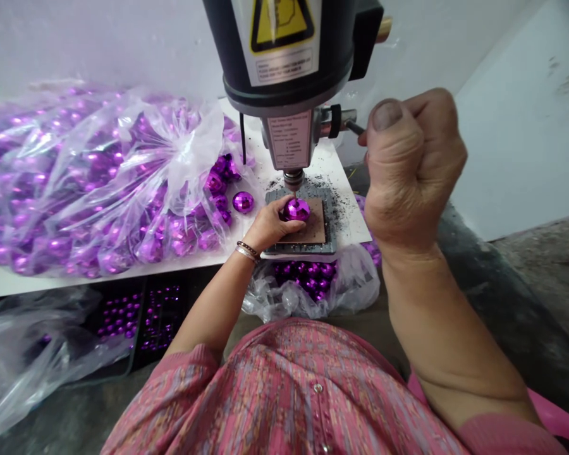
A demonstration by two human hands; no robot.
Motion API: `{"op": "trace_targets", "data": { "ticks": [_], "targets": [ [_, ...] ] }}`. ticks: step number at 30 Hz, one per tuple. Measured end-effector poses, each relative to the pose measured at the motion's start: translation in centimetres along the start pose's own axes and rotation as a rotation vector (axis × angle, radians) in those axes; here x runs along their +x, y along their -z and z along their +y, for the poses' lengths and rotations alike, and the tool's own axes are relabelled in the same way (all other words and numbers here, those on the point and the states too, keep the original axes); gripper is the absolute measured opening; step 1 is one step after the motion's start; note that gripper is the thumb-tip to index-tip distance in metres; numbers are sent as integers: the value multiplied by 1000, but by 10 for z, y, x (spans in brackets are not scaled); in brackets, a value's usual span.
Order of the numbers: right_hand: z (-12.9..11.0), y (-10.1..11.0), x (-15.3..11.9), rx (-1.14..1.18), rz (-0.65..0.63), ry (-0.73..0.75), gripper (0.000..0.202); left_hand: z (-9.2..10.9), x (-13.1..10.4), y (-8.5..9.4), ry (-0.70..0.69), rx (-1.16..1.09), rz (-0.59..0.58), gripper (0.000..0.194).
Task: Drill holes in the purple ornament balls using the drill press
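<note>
Under the chuck of a black and grey drill press, my left hand grips a shiny purple faceted ball between thumb and fingers. The ball rests on a brown square board on the grey base plate. The thin bit points down at the top of the ball; whether it touches or enters it I cannot tell. My right hand, raised at the right, is closed around the end of the press's lever. Another purple ball lies on the white table, left of the plate.
A large clear bag of purple balls fills the table's left side, with loose balls at its opening. Dark shavings surround the plate. Below the table edge are an open bag of purple balls and a dark crate holding more.
</note>
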State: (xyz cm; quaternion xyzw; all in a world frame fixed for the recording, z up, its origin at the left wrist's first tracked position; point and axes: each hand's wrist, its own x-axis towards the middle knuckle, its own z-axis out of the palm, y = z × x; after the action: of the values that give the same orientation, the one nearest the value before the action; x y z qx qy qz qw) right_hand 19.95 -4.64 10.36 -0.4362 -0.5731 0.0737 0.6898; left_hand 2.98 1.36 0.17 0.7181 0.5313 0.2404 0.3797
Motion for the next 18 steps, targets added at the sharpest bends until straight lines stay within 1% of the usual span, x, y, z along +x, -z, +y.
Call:
{"op": "trace_targets", "data": {
  "ticks": [3, 7, 14, 18],
  "targets": [
    [-1, 2, -3, -58, -5, -29, 39, -1, -1, -2, 25, -49, 4, 69],
    [4, 4, -4, -102, -5, -20, 38, -6, -2, -7, 27, -46, 49, 64],
    [12, 5, -10, -143, 21, 24, 29, -13, -2, -11, -64, -18, 66, 55],
    [14, 4, -12, -159, 26, 39, 29, -14, -3, -12, -66, -20, 74, 56]
  ]
}}
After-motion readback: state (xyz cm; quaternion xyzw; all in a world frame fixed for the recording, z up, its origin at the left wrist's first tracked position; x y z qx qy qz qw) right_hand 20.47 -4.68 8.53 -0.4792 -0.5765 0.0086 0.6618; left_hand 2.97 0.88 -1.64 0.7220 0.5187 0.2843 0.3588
